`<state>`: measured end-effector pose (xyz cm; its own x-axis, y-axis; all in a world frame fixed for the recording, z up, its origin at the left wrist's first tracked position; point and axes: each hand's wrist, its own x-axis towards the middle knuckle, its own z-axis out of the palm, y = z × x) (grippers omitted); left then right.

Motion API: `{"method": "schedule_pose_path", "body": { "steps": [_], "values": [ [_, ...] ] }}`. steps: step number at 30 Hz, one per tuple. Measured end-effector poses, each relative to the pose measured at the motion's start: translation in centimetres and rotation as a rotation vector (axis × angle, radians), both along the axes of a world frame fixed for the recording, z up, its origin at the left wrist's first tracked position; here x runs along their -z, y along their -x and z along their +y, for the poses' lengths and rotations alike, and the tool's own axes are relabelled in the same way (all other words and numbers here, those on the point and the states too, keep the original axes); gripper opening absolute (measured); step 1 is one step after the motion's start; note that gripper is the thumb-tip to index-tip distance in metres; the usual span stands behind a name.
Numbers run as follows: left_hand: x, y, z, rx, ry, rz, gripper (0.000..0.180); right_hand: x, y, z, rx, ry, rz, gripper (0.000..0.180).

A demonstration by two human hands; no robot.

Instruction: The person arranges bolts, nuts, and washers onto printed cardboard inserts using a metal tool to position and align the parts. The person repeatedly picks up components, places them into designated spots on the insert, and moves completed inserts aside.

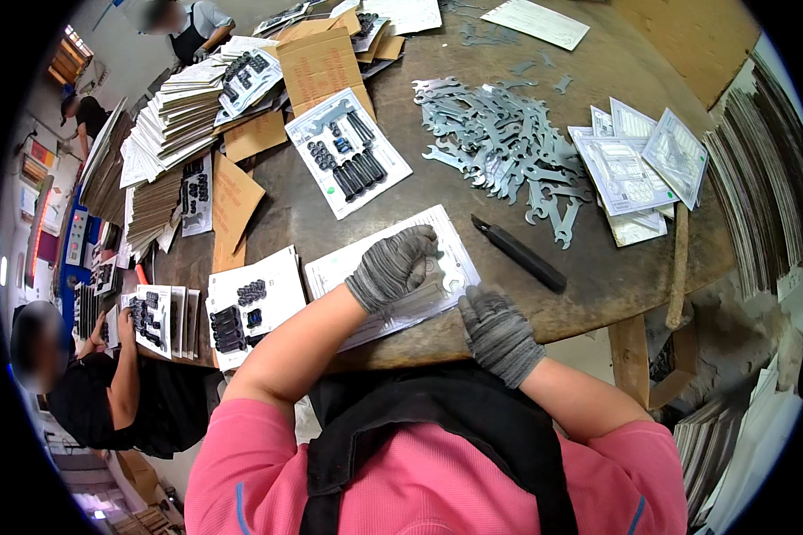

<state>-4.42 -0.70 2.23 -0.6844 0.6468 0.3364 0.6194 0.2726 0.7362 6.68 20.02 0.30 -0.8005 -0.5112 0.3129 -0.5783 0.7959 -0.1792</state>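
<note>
Gloved right hand (pixel 498 333) presses the near white backing card (pixel 437 250), its grip flat; left hand (pixel 394 265) curls narrowly over a small wrench (pixel 451 284) on the worktop (pixel 598 267).

Left hand (pixel 394 265): grey knit glove, fingers curled, palm down, bare forearm reaching up from lower left | Right hand (pixel 495 332): grey knit glove, fingers bent, just beside the left, bare forearm angled in from lower right | Pink sleeves at both shoulders

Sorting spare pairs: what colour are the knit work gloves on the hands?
Grey knit gloves, on the left hand and the right hand; head view.
</note>
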Motion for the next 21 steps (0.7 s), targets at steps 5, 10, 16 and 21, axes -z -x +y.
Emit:
{"method": "schedule_pose_path", "body": {
  "steps": [5,10,16,21],
  "values": [
    [0.1,0.1,-2.3,-0.411,-0.061,-0.381,0.034,-0.2,0.4,0.1,-0.022,0.031,0.016,0.034],
    [-3.6,1.1,-3.0,-0.447,0.306,-0.66,0.036,-4.1,2.9,-0.8,0.031,-0.106,-0.484,0.035],
    [-7.2,2.8,1.8,-0.373,1.072,-0.197,0.051,-3.4,6.7,-3.3,0.254,-0.033,-0.464,0.049],
    [-3.5,3.7,1.8,-0.4,0.861,-0.341,0.045,-2.0,8.7,-4.1,0.292,-0.084,-0.51,0.066]
  ]
}}
